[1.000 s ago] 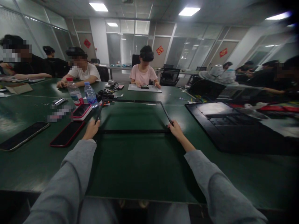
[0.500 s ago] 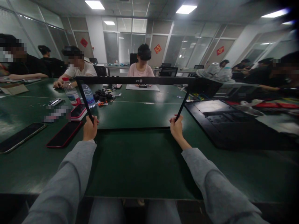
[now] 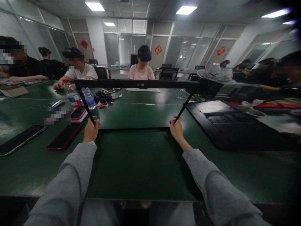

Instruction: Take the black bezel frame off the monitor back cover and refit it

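A thin black rectangular frame (image 3: 122,83) with an upside-down LG logo on its wide bar is held above the green table (image 3: 141,166). The wide bar is at the far side, and a thin bar runs between my hands at the near side. My left hand (image 3: 91,129) is closed round the frame's left side bar, low down. Closed on the right side bar is my right hand (image 3: 176,130), at about the same height. Through the middle of the frame the tabletop shows.
On the left lie phones (image 3: 64,136) (image 3: 22,139) and stand two bottles (image 3: 71,94) (image 3: 88,97). Cables (image 3: 104,96) are heaped beyond them. A large black panel (image 3: 221,122) lies on the right. Several people sit around, one (image 3: 141,70) straight across.
The frame's far bar sits slightly lower in view, covering more of the white sheet in front of the person across. Both hands keep their hold, with hardly any shift.
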A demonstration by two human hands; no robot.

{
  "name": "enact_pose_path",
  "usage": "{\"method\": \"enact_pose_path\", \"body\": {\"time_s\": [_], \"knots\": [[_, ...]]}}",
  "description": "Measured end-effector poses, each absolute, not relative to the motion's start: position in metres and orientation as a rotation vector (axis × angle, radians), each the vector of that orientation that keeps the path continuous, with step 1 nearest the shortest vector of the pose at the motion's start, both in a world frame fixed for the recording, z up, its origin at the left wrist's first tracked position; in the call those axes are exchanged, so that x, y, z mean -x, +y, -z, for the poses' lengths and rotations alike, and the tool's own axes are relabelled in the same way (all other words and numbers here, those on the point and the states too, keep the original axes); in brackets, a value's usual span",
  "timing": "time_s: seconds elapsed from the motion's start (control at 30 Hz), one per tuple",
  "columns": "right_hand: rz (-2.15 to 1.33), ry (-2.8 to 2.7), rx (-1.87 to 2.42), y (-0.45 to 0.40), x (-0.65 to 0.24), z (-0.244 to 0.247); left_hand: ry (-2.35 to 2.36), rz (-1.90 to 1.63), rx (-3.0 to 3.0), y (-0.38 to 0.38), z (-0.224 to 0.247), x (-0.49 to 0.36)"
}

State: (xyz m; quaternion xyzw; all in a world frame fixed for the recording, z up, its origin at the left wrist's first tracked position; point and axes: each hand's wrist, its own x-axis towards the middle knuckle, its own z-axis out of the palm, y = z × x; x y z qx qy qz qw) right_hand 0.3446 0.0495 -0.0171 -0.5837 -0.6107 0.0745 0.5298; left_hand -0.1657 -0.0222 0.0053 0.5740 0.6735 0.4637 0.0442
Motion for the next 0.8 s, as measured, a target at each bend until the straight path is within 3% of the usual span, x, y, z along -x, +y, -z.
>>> {"method": "enact_pose_path", "body": {"time_s": [0.8], "knots": [[-0.262, -1.468, 1.485, 0.0539, -0.3502, 0.0239, 2.016, -1.303, -1.783, -0.019, -0.003, 0.1697]]}}
